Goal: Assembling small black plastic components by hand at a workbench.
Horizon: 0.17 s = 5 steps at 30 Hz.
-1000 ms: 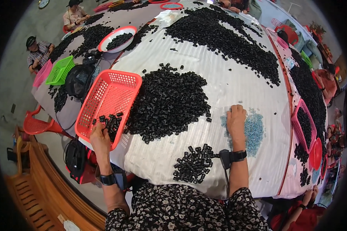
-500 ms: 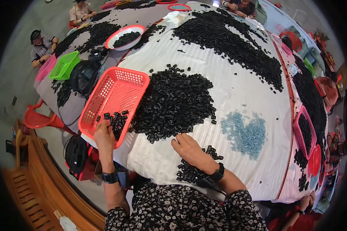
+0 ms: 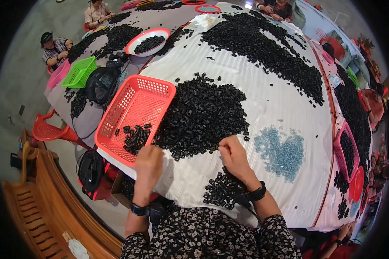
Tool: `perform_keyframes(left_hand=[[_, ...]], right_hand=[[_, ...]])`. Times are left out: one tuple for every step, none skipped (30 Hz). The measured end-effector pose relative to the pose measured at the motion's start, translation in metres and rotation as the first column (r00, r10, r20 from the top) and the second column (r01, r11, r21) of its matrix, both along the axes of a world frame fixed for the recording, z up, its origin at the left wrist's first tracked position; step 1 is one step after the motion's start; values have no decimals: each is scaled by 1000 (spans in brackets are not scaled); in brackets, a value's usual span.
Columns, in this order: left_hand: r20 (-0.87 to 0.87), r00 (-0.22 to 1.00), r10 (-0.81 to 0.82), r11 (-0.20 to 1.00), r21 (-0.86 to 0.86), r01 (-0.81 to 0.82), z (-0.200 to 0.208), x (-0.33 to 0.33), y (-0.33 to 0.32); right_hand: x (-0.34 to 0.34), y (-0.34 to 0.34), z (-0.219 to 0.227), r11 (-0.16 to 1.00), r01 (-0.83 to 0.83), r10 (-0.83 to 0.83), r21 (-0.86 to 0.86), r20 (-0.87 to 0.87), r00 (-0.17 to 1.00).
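Observation:
A big pile of small black plastic parts lies on the white cloth in front of me. At its near right edge is my right hand, thumb and forefinger pinched together; whatever they hold is too small to make out. My left hand is at the near right corner of a red plastic basket, blurred, with its fingers curled out of sight. Inside the basket, a small heap of black parts sits at the near end. Another small heap of black parts lies below my right wrist.
Small clear bluish pieces are spread right of the pile. Farther back lie a long band of black parts and a red-rimmed white basin. A green basket and black fan-like object stand left. Other people sit around the table.
My left hand has drawn back from over the basket's near end toward me and to the right. My right hand has shifted slightly right along the pile's edge, and the view has shifted a little.

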State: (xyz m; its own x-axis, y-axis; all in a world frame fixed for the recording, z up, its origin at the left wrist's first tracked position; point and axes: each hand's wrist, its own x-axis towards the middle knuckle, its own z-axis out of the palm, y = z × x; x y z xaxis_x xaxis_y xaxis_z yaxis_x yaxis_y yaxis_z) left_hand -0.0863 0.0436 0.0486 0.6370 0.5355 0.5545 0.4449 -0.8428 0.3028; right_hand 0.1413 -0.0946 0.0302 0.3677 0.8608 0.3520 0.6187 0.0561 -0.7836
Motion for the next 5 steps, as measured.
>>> perform_keyframes(left_hand=[[-63, 998, 17, 998, -67, -21, -7, 4, -8], [-106, 994, -20, 995, -100, 9, -17, 8, -13], [-149, 987, -57, 990, -134, 37, -24, 11, -16], [-195, 980, -46, 990, -141, 19, -28, 13, -19], [-243, 969, -38, 989, -148, 2, -32, 15, -20]], right_hand=[[3, -2, 1, 996, 48, -62, -81, -188, 980], [9, -5, 1, 996, 62, -78, -71, -247, 966], [13, -7, 1, 995, 67, -82, -72, -245, 966], [17, -9, 1, 991, 91, -118, -93, -338, 934], [20, -11, 1, 986, 116, -156, -119, -427, 891]])
